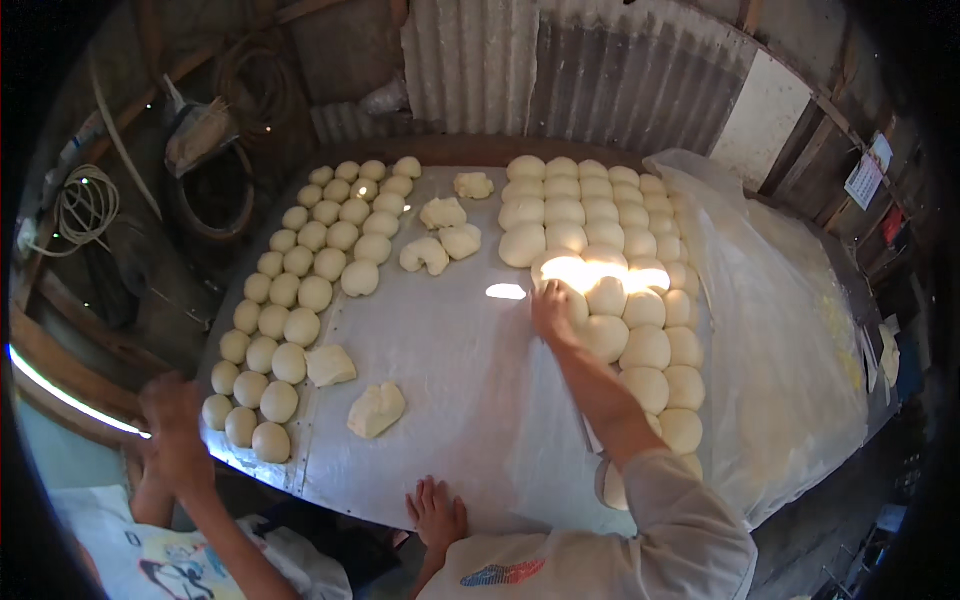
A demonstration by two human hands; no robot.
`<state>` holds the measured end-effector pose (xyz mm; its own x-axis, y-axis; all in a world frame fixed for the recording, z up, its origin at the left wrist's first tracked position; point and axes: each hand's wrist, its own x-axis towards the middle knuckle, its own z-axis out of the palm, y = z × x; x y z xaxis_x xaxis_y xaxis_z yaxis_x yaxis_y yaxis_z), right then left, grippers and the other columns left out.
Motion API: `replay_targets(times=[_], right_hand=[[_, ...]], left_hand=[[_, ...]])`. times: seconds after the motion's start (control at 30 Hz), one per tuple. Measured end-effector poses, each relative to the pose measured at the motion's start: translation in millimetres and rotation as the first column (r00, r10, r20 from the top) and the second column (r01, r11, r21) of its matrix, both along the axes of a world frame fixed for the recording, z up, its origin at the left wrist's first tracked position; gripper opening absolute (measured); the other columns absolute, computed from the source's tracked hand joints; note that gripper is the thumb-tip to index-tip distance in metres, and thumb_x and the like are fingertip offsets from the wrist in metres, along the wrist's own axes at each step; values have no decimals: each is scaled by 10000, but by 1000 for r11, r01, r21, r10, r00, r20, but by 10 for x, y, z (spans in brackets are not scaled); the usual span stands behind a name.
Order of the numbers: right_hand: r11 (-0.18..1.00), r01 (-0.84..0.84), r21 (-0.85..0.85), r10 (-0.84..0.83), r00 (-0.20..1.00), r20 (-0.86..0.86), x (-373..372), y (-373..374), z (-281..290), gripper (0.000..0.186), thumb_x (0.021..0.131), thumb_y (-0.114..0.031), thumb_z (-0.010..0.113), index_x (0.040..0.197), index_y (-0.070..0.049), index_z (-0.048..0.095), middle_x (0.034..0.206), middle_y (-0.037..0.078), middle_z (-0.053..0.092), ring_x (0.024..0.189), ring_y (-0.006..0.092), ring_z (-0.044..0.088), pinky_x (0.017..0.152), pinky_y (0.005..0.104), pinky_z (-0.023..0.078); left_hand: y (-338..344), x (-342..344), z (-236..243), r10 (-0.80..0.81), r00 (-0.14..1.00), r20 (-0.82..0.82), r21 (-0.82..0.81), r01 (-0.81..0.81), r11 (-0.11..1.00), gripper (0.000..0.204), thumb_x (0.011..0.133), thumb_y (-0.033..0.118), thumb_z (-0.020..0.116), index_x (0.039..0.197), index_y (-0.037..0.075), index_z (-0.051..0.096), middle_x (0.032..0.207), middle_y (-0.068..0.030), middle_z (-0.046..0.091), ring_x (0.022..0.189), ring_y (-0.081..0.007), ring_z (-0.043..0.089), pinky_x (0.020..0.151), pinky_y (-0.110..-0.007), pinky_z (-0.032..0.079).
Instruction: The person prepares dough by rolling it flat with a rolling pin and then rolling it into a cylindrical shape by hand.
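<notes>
My right hand (553, 312) reaches to the block of large dough balls (645, 348) at the right, its curled fingers gripping one ball (569, 308) near a bright patch of sunlight. My left hand (436, 515) lies with fingers spread on the front edge of the metal work surface (455, 335). Rows of smaller round dough balls (315, 293) cover the left side. Rough dough lumps sit between the groups, some toward the back (460, 240) and others (376, 410) nearer me.
A co-worker's hands (172, 420) are raised together off the table's left end. Crumpled clear plastic (775, 350) covers the table's right end. Corrugated metal sheets (465, 70) form the back wall. A coiled cable (85, 210) and tools hang on the left wall.
</notes>
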<state>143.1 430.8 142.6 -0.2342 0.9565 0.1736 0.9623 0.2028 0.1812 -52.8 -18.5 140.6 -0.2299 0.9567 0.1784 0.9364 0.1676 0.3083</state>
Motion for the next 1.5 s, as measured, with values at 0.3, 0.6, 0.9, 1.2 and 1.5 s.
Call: replay_targets(times=[0.3, 0.6, 0.9, 1.2, 1.5], right_hand=[[994, -101, -37, 66, 847, -527, 500, -240, 1639, 133, 793, -121, 558, 774, -42, 664, 871, 170, 680, 804, 367, 657, 730, 460, 526], [866, -348, 360, 500, 557, -663, 910, -695, 2646, 144, 708, -57, 575, 799, -70, 687, 797, 154, 657, 772, 343, 633, 719, 420, 493], [669, -724, 167, 630, 434, -644, 29, -1512, 1806, 284, 644, 108, 511, 857, -37, 629, 890, 136, 638, 894, 337, 611, 784, 404, 493], [982, -177, -60, 105, 788, -607, 856, -2681, 281, 667, 784, -136, 654, 1368, 25, 374, 1262, 232, 506, 1189, 413, 473, 946, 476, 441], [955, -242, -173, 87, 784, -615, 725, -2449, 319, 529, 833, -109, 603, 1339, -86, 450, 1081, 154, 558, 1026, 317, 571, 843, 451, 485]], left_hand=[[123, 157, 40, 85, 996, 21, 67, -86, 994, 384, 845, 250, 585, 1169, 46, 573, 1326, -155, 499, 1295, -338, 416, 1099, -563, 237], [1, 374, -216, 79, 995, 61, 142, -87, 986, 390, 845, 269, 581, 1168, 50, 573, 1340, -150, 501, 1307, -327, 403, 1108, -540, 220], [-158, 311, -350, 119, 990, 77, 235, -134, 963, 328, 831, 200, 603, 1122, 50, 598, 1300, -128, 546, 1262, -305, 468, 1095, -521, 272], [90, 171, -462, 79, 938, 338, 227, -163, 960, 348, 851, 154, 630, 1171, 40, 556, 1266, -172, 545, 1216, -340, 482, 1060, -498, 319], [1517, 173, 407, -144, 901, 410, 490, -84, 868, 459, 930, 239, 553, 1299, -16, 459, 1340, -240, 468, 1272, -366, 422, 1080, -518, 269]])
